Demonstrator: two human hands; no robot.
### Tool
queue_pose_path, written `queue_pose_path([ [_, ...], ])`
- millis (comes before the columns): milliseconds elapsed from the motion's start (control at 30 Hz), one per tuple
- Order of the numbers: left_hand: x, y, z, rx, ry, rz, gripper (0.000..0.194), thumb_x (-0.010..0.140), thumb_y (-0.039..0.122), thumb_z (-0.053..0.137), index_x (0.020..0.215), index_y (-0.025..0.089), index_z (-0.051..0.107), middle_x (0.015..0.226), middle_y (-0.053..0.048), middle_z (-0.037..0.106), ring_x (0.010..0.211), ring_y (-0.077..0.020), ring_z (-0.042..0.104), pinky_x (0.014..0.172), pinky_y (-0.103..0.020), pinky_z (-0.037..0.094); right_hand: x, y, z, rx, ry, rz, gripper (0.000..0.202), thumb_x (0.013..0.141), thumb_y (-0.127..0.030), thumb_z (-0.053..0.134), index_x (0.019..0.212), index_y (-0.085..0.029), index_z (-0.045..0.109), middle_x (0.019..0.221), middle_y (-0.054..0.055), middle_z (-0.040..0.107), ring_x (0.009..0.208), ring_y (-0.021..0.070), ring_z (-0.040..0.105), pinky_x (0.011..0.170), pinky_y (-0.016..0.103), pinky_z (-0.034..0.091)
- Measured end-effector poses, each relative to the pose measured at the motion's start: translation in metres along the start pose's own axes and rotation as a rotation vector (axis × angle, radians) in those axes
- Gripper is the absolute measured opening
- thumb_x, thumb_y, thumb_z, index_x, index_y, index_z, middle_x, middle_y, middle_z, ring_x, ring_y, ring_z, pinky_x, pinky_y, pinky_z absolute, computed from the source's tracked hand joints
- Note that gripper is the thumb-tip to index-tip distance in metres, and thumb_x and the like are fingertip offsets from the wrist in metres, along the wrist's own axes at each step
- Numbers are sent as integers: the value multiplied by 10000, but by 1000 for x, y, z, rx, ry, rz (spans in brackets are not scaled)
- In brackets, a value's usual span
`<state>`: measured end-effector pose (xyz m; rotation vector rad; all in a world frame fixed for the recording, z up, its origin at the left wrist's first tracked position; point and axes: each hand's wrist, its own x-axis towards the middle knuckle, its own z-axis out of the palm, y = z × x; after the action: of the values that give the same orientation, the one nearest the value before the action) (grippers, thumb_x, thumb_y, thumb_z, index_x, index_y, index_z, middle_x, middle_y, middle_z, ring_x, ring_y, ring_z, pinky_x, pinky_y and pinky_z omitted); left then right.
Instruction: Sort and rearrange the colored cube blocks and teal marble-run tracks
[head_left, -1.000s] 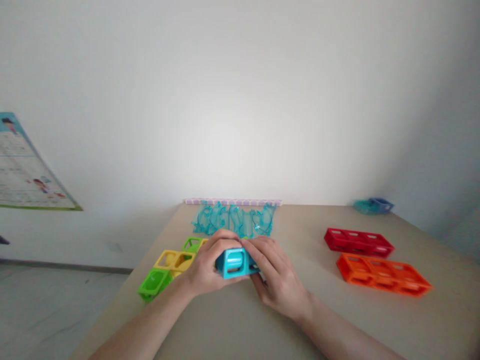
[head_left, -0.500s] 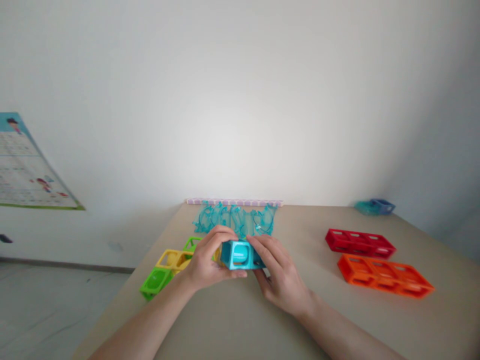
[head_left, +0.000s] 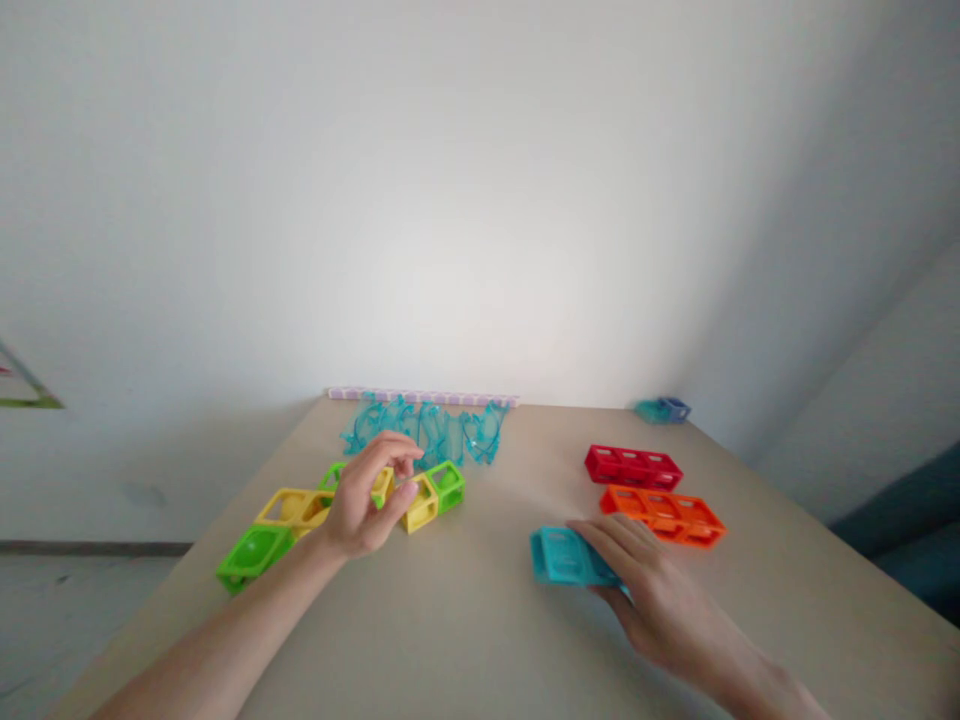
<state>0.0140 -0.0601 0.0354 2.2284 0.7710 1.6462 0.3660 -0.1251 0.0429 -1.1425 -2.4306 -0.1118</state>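
Note:
My right hand (head_left: pixel 637 580) grips a light blue block piece (head_left: pixel 564 556) made of joined hollow cubes, low over the right half of the table; its far end is hidden by my fingers. Just behind it lies a row of orange cubes (head_left: pixel 664 514), with a row of red cubes (head_left: pixel 634 466) farther back. My left hand (head_left: pixel 373 495) is raised with its fingers curled apart and nothing between them. Around and beneath it are green cubes (head_left: pixel 256 552) and yellow cubes (head_left: pixel 420 503), partly covered by the hand.
Clear teal plastic track pieces (head_left: pixel 427 432) lie at the back of the table (head_left: pixel 450 640). Behind them a purple-and-white patterned strip (head_left: pixel 420 397) runs along the wall. A small dark blue block (head_left: pixel 675 409) and a teal piece (head_left: pixel 651 410) sit in the back right corner.
My left hand has let go of the light blue piece and drawn left. My right hand has carried the piece right, towards the orange row. The view has turned to the right.

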Motion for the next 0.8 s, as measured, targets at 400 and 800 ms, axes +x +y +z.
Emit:
queue_pose_path([
  [400, -1, -2, -1, 6, -7, -6, 217, 858, 237, 541, 1050, 147, 589, 959, -113, 568, 782, -186, 543, 683, -335, 495, -80, 88, -35, -271, -107, 113, 512, 775, -239, 580, 1286, -249, 579, 1250, 125, 629, 1129, 326, 601, 933, 489, 509],
  [800, -5, -4, 0, -24, 41, -39, 198, 848, 206, 548, 1033, 160, 602, 965, -95, 561, 757, -181, 570, 671, -332, 498, -16, 99, 11, -351, -175, 484, 562, 982, -437, 248, 1463, -170, 361, 1558, 151, 228, 1429, 387, 148, 1051, 687, 250],
])
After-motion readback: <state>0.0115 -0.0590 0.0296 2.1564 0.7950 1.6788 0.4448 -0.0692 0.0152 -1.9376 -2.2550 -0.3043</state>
